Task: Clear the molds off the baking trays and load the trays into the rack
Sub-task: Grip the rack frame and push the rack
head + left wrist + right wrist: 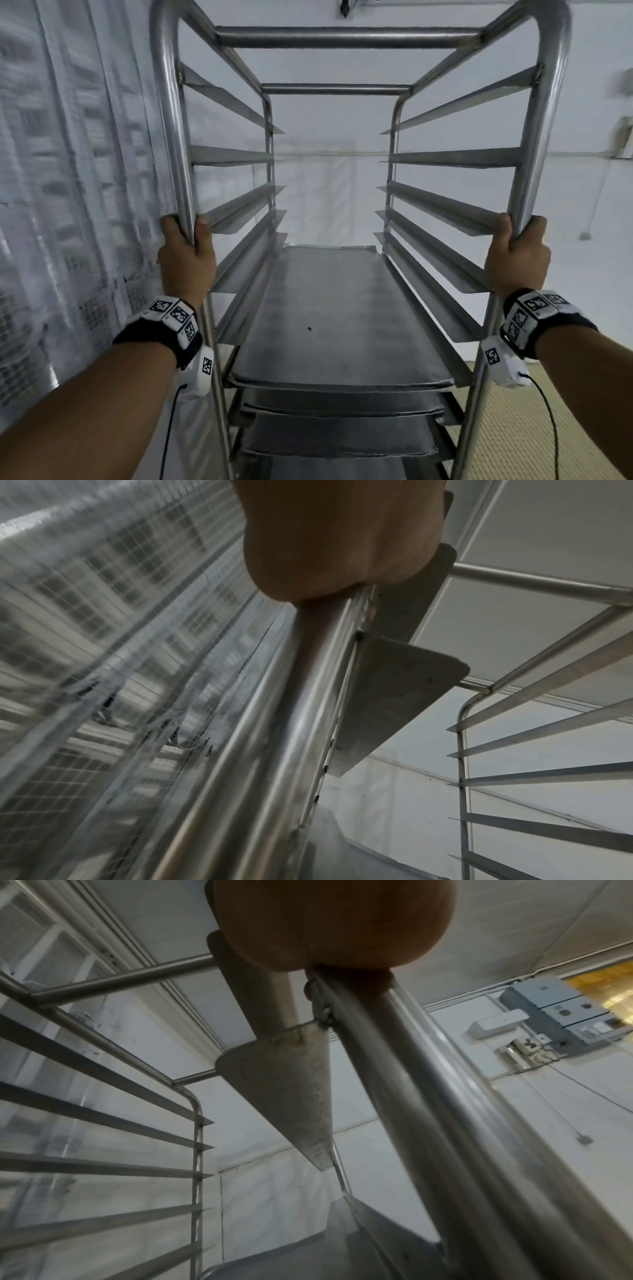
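A tall steel rack (346, 36) fills the head view, its angled side rails bare in the upper part. Flat metal baking trays (335, 315) sit stacked on the lower rails, with no molds on the top one. My left hand (186, 251) grips the rack's near left upright post (274, 723). My right hand (517, 255) grips the near right upright post (428, 1096). In both wrist views the heel of the hand (339, 539) (335, 923) wraps the tube from above, and the fingers are hidden.
A translucent plastic curtain with a wire grid (68, 192) hangs close on the left of the rack. White walls lie behind and to the right. An electrical box (561, 1012) hangs on the right wall. Ribbed tan floor (534, 431) shows at lower right.
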Tool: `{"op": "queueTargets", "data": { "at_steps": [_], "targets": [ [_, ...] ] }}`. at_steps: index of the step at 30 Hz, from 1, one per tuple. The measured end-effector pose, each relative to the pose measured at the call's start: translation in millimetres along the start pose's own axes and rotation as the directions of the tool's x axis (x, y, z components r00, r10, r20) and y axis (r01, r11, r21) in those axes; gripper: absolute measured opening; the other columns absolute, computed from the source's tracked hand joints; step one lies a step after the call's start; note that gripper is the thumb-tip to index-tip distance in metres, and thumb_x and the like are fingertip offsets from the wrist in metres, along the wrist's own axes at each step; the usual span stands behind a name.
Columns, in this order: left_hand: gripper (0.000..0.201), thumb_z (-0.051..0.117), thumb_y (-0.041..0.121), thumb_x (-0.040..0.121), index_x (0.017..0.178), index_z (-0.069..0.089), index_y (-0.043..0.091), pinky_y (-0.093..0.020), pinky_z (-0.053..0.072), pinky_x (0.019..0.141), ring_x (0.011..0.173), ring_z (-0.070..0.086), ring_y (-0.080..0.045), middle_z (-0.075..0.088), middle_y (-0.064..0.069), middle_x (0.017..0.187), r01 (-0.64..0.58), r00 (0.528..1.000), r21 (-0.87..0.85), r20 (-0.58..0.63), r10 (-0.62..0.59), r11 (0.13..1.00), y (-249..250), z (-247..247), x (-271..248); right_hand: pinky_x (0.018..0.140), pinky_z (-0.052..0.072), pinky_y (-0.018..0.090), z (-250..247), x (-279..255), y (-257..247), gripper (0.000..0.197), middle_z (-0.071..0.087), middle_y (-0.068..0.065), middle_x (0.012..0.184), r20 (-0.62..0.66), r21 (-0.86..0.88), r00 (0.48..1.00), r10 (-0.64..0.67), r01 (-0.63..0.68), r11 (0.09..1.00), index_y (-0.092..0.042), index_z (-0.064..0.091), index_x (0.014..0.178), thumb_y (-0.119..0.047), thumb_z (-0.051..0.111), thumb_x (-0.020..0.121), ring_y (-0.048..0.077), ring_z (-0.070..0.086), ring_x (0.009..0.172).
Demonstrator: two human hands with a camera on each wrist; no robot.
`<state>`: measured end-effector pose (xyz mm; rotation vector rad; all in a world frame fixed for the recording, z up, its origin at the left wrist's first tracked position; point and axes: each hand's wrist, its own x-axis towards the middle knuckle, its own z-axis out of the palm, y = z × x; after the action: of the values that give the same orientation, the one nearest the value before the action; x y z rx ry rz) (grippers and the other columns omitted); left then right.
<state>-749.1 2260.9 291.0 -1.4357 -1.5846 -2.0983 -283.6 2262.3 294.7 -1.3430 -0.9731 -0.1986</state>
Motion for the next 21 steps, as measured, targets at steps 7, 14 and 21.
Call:
{"op": "queueTargets", "data": {
  "at_steps": [7,14,21],
  "targets": [
    [0.047,0.046,0.049,0.102,0.119,0.044,0.005,-0.034,0.038,0.061,0.066,0.053,-0.026,0.061,-0.007,0.079,-0.006,1.0,0.012,-0.019,0.007,1.0,-19.9,71.4,17.4,0.062,0.036,0.04,67.4,48.9,35.6,0.048,0.051,0.016,0.074,0.003,0.001,1.0,-0.014,0.014,1.0,-0.004,0.039,0.11,-0.051,0.038,0.103,0.034,0.045,0.067],
    [0.046,0.047,0.048,0.102,0.123,0.044,0.007,-0.031,0.037,0.057,0.062,0.053,-0.025,0.061,-0.005,0.077,-0.039,0.999,0.007,-0.025,0.04,0.999,-52.2,137.0,42.1,0.062,0.037,0.04,137.6,82.3,61.0,0.049,0.053,0.017,0.075,-0.007,0.015,0.999,0.036,-0.036,0.999,-0.005,0.039,0.11,-0.053,0.037,0.101,0.035,0.049,0.068],
    [0.045,0.047,0.046,0.102,0.119,0.044,0.004,-0.026,0.029,0.047,0.053,0.046,-0.007,0.053,0.009,0.068,-0.045,0.999,-0.018,-0.012,0.044,0.999,-92.2,198.4,80.1,0.06,0.036,0.038,208.9,103.2,75.9,0.047,0.053,0.016,0.073,-0.03,0.018,0.998,0.049,-0.049,0.999,-0.006,0.04,0.108,-0.053,0.036,0.102,0.036,0.051,0.067]
  ]
}}
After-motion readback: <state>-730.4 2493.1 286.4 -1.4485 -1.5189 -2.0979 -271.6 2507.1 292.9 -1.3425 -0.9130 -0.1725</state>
